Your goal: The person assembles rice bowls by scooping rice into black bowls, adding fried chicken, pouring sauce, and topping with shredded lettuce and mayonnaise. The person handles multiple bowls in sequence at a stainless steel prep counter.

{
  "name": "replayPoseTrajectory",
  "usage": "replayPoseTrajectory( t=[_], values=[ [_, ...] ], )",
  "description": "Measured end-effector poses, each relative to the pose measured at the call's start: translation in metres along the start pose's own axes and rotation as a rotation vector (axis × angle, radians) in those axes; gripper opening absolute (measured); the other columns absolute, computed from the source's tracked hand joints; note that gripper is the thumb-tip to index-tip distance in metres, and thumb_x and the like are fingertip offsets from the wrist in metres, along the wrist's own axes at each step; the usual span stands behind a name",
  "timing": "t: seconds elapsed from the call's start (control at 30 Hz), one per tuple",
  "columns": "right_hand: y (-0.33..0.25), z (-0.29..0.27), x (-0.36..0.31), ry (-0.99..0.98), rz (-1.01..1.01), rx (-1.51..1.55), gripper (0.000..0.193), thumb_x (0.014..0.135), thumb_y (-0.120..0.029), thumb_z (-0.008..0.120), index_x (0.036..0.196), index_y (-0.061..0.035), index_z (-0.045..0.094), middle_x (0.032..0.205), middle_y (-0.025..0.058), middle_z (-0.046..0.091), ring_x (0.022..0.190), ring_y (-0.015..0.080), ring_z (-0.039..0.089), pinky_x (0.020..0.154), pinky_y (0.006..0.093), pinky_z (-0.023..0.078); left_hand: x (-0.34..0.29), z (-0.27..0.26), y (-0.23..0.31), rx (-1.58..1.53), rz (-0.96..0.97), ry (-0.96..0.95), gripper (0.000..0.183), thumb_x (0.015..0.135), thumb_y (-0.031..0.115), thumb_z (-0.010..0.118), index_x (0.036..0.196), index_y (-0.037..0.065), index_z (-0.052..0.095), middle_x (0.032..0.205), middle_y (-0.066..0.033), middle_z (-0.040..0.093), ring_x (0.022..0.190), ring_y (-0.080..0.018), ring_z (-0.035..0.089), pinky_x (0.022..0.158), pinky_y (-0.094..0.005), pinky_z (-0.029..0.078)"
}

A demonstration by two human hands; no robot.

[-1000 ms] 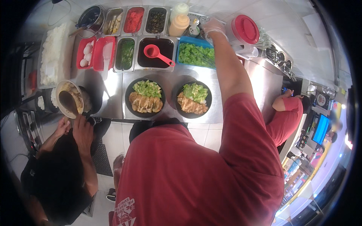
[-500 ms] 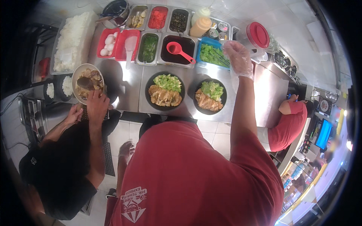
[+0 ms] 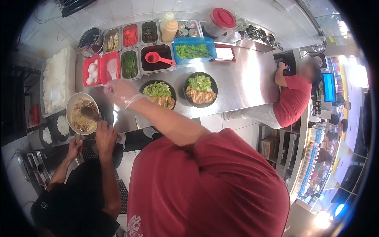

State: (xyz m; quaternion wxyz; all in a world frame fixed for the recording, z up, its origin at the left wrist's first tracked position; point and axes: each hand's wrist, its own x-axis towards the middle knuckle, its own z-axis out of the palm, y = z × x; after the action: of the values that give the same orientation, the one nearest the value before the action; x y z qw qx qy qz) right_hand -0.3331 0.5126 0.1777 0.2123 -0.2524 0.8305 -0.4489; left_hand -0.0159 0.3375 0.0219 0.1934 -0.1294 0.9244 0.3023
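My right hand (image 3: 121, 93), in a clear plastic glove, reaches left across the counter. Its fingers look drawn together; whatever they hold, if anything, is hidden. Just beyond them a white rice paddle (image 3: 112, 67) lies in a red tray (image 3: 103, 59). Under my forearm is a black bowl (image 3: 173, 89) of lettuce and sliced breaded cutlet, partly covered. To its right sits a second such bowl (image 3: 185, 93), fully visible. My left hand is out of view.
At left, a co-worker's hands (image 3: 106, 138) hold a pan (image 3: 70, 118) of food and a wooden spoon. Behind stand eggs (image 3: 93, 71), a sauce tray with a red scoop (image 3: 153, 58), and a blue tub (image 3: 213, 49) of greens. Another person (image 3: 294, 98) stands at right.
My right hand has swung from beside the blue tub leftward to the red tray. My left hand has left the view. The view itself has shifted.
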Motion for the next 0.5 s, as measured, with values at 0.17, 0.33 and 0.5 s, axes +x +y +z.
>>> replayPoseTrajectory(
  t=[0.17,0.33,0.5],
  values=[
    [0.028,-0.027,-0.009,0.171,-0.089,-0.007,0.027,0.095,-0.03,0.062,0.103,-0.0077,0.074,0.1,0.0168,0.074,0.097,0.0342,0.071,0.089,0.0436,0.054,0.049,-0.082,0.108,0.93,0.385,0.154,0.019,0.088,0.02,0.061,0.093,0.009,0.075,0.101,-0.0092,0.068,0.105,-0.0235,0.062,0.094,-0.0378,0.049],
    [0.104,-0.206,0.016,0.607,0.162,-0.068,0.025,0.093,-0.028,0.065,0.106,-0.0089,0.076,0.106,0.0188,0.076,0.094,0.0348,0.074,0.084,0.0419,0.057,0.056,-0.105,0.125,1.046,0.42,0.334,0.015,0.083,0.02,0.063,0.08,0.01,0.074,0.089,-0.0056,0.069,0.112,-0.0256,0.059,0.101,-0.0375,0.045],
    [0.199,-0.309,0.102,0.571,0.338,-0.538,0.028,0.09,-0.02,0.06,0.107,-0.0059,0.078,0.113,0.0194,0.076,0.11,0.0346,0.072,0.091,0.0424,0.057,0.067,-0.112,0.097,1.003,0.262,0.281,0.015,0.086,0.02,0.063,0.082,0.012,0.076,0.095,-0.0045,0.071,0.114,-0.0255,0.057,0.104,-0.0426,0.043]
  ],
)
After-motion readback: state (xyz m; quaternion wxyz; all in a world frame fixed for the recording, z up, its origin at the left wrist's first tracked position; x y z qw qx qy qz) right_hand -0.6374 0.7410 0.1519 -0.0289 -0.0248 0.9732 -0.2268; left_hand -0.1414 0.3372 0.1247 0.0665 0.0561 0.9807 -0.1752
